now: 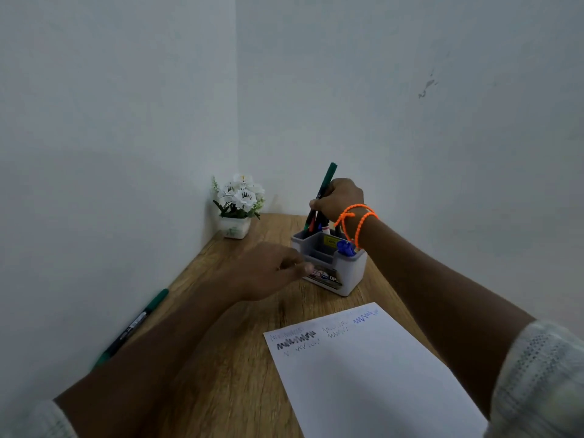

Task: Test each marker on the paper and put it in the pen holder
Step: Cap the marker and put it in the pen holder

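Note:
My right hand (pixel 339 199) grips a green marker (pixel 325 181) upright, its lower end down in the back compartment of the grey pen holder (pixel 347 273), beside other pens. Several blue items (pixel 346 248) sit in the holder's right compartment. My left hand (pixel 268 270) hovers just left of the holder, blurred, fingers loosely curled and holding nothing. The white paper (pixel 363 368) lies in front of the holder with black and blue scribbles along its far edge. Another green marker (pixel 132 327) lies along the table's left edge against the wall.
A small white pot of white flowers (pixel 237 203) stands in the table's far corner. Pale walls close off the wooden table (pixel 221 358) on the left and at the back. Orange bands circle my right wrist.

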